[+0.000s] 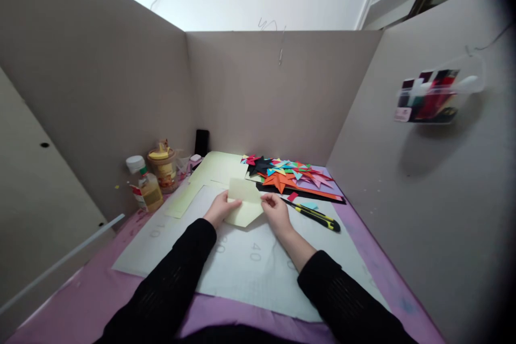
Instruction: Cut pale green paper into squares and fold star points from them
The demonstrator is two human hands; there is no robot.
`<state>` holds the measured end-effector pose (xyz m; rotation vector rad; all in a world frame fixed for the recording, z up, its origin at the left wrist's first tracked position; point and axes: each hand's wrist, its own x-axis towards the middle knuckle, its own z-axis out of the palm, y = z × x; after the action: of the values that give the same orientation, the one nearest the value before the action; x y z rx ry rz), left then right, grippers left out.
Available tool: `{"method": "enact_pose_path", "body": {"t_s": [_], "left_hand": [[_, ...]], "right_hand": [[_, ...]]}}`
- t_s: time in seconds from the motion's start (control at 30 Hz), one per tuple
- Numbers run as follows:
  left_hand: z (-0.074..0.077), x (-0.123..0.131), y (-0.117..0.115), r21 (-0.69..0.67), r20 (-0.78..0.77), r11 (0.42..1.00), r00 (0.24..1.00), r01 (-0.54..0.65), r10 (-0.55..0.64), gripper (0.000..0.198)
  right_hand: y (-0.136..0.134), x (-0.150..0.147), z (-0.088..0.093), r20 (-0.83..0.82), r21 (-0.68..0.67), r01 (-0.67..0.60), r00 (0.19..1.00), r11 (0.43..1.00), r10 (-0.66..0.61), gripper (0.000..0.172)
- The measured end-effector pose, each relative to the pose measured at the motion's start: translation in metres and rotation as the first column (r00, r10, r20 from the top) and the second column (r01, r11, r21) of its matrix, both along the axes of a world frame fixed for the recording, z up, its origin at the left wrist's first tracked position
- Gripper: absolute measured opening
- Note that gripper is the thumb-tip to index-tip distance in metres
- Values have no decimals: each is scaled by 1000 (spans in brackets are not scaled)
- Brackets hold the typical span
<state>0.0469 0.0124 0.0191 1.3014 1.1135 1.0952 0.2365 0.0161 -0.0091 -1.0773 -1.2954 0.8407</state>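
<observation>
A pale yellow sheet of paper point(244, 200), partly folded, lies on the white cutting mat point(242, 263) with its upper flap raised. My left hand point(221, 208) pinches its left edge with closed fingers. At the right edge, my right hand point(276, 210) pinches the fold the same way. Both arms wear black sleeves.
A black and yellow utility knife point(314, 215) lies just right of my right hand. Behind it sits a pile of coloured folded paper pieces point(290, 174) on dark sheets. More pale yellow sheets point(213, 169), a glue bottle point(145, 185) and a jar point(163, 167) stand at the left. Cardboard walls enclose the desk.
</observation>
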Motion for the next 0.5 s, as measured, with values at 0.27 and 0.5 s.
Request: {"method": "enact_pose_path", "body": {"t_s": [0.27, 0.5], "left_hand": [[-14, -6, 1, -27, 72, 997, 995, -70, 72, 45], [-10, -8, 2, -43, 179, 999, 983, -21, 29, 24]], "right_hand": [[-4, -3, 9, -189, -82, -142, 974, 986, 124, 41], [1, 7, 10, -338, -216, -212, 932, 953, 131, 12]]}}
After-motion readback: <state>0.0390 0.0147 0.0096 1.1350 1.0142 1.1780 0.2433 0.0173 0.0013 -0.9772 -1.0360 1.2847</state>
